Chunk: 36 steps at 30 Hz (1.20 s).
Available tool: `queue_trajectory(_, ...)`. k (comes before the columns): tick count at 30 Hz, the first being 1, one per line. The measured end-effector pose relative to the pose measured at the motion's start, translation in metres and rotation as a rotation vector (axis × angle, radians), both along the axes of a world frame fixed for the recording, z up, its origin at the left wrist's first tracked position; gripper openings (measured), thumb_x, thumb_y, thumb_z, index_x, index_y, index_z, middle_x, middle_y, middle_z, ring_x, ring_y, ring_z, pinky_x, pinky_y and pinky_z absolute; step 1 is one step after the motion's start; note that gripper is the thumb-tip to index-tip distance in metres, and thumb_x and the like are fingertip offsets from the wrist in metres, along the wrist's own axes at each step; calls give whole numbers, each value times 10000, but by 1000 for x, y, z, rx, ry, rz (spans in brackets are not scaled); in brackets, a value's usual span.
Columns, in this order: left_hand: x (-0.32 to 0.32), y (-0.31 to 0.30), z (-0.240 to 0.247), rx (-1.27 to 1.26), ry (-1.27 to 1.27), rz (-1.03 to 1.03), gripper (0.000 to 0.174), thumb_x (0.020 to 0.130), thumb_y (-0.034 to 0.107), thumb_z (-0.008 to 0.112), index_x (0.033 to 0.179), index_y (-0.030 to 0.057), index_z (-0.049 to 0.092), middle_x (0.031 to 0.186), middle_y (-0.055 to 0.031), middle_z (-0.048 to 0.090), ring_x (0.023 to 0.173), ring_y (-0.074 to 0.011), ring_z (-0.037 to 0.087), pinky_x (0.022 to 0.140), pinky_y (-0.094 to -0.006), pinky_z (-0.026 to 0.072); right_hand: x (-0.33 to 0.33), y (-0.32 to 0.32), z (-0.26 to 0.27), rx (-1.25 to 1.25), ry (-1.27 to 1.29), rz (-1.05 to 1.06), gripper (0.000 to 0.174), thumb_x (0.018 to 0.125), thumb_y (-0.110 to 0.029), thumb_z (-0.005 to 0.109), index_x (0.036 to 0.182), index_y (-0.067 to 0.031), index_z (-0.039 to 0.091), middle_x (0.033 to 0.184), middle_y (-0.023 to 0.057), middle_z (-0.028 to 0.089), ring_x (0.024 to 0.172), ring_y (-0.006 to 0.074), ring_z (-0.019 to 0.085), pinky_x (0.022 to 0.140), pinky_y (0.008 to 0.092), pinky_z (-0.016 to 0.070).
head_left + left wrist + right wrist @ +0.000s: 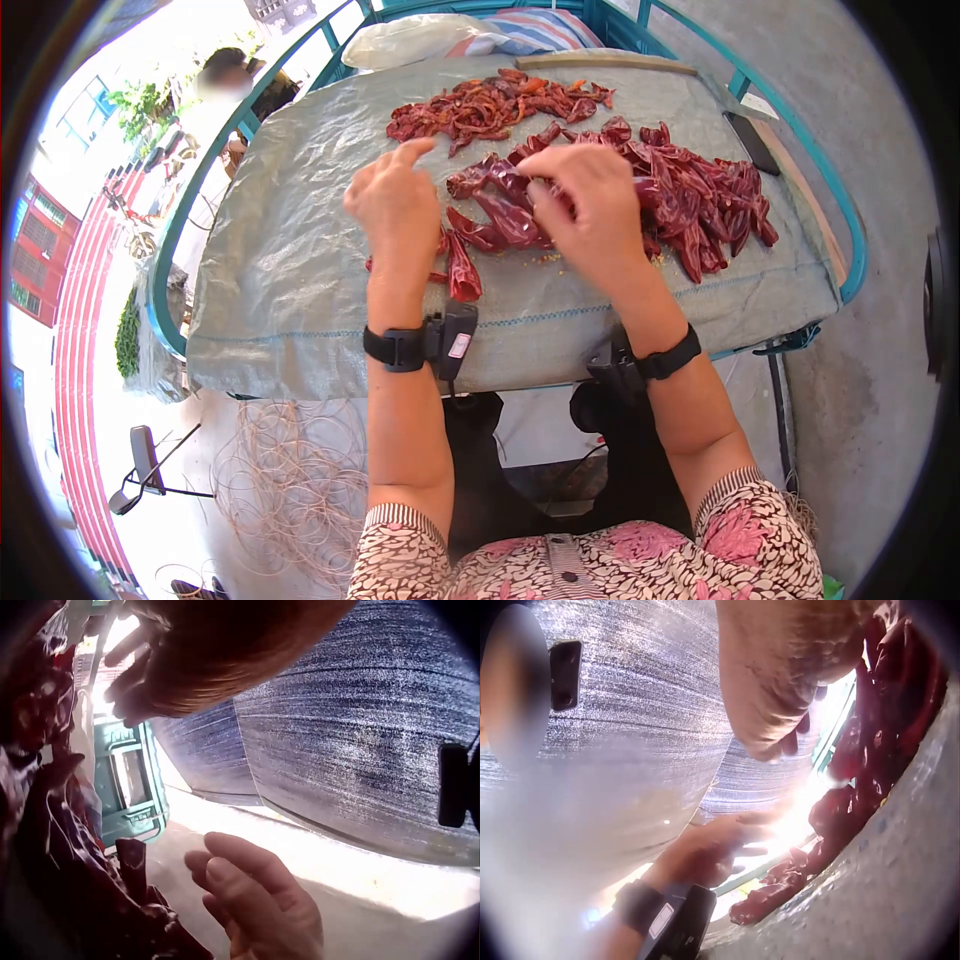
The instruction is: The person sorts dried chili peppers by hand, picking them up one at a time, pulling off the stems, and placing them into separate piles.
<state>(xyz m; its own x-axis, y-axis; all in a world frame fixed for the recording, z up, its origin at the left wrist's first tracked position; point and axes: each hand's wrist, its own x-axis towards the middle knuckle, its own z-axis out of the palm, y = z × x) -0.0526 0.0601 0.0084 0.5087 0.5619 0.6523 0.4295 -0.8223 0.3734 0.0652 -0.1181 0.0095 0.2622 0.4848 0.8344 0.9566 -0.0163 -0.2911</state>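
Dried red chili peppers lie on a grey-green woven sheet (290,240). The larger pile (700,200) of whole, dark, glossy peppers spreads from the middle to the right. A smaller heap (490,108) of flattened, brighter red pieces sits farther back. My left hand (395,195) is raised over the sheet, left of the larger pile, its fingers loose and holding nothing visible. Over the pile's left part hovers my right hand (595,210), thumb and fingers apart. In the left wrist view the right hand (259,896) shows loosely bent fingers with nothing between them.
A teal metal rail (835,190) borders the sheet. A dark phone (750,142) lies at the right, and a wooden strip (605,63) at the back. Behind stand stuffed sacks (430,40). A person (270,95) is beyond the left rail; tangled cord (290,490) covers the floor.
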Motion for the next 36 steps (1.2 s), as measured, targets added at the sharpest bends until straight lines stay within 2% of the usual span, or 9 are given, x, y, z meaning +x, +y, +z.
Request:
queue_trajectory(3, -16, 5, 1, -89, 273, 261, 393, 889, 260, 642, 1275, 192, 676, 1189, -111, 702, 1219, -318, 569, 1064, -531, 345, -11, 4, -8, -212, -114, 47, 262, 793, -166, 746, 1053, -145, 722, 1039, 35, 709, 1119, 242, 590, 1075, 513, 352)
queue_trajectory(5, -20, 7, 1, -173, 356, 265, 424, 896, 333, 639, 1291, 182, 666, 1213, -122, 694, 1233, -327, 567, 1076, -524, 339, -19, 7, -15, -313, -152, 39, 347, 749, -213, 802, 1078, -158, 705, 1056, 8, 702, 1180, 221, 565, 1149, 555, 259)
queue_trajectory(9, -21, 9, 5, -403, 383, 168, 466, 916, 418, 618, 1313, 177, 651, 1266, -143, 671, 1252, -342, 568, 1087, -514, 336, -23, 12, -27, -349, -190, -48, 336, 766, -180, 776, 1096, -165, 712, 1050, 5, 699, 1162, 215, 565, 1152, 571, 264)
queue_trajectory(12, -19, 10, 2, -343, 376, 100, 534, 870, 478, 674, 1325, 201, 641, 1246, -122, 696, 1206, -323, 627, 1025, -495, 390, -20, 14, -27, -357, -202, -81, 284, 798, -134, 730, 1080, -167, 734, 1006, 13, 709, 1091, 212, 594, 1157, 591, 258)
queue_trajectory(18, -21, 5, 4, -294, 411, 60, 536, 797, 334, 739, 1307, 191, 658, 1297, -102, 656, 1257, -328, 565, 1079, -486, 365, -19, 17, -17, -203, -101, -85, 197, 834, -97, 702, 1008, -183, 733, 950, -1, 719, 967, 203, 644, 1115, 546, 314)
queue_trajectory(26, -27, 2, 12, -206, 509, 9, 608, 705, 247, 760, 1303, 205, 657, 1325, -104, 632, 1245, -323, 554, 1037, -443, 439, -5, 10, -1, 124, 74, -112, 80, 917, -161, 691, 996, -155, 706, 940, 5, 721, 937, 196, 671, 1019, 435, 377)
queue_trajectory(30, -32, 3, 7, -155, 475, -80, 580, 711, 137, 730, 1287, 166, 664, 1274, -140, 648, 1215, -326, 579, 1013, -421, 473, 8, -3, 5, 67, 297, -185, 221, 937, -204, 693, 1147, -144, 661, 932, 18, 729, 898, 188, 666, 1012, 414, 363)
queue_trajectory(35, -28, 12, 5, -257, 266, -71, 458, 782, 40, 630, 1232, 107, 681, 1162, -182, 700, 1050, -338, 676, 925, -414, 524, 28, -9, 3, 257, 250, -246, 326, 920, -221, 745, 1188, -65, 644, 800, 59, 700, 685, 192, 636, 658, 326, 499)
queue_trajectory(36, -28, 10, 8, -262, 229, -61, 438, 795, 30, 612, 1222, 99, 685, 1140, -185, 710, 1016, -337, 692, 906, -412, 533, 30, -11, 3, 280, 275, -252, 314, 923, -213, 742, 1181, -62, 647, 791, 56, 695, 688, 179, 635, 666, 317, 498)
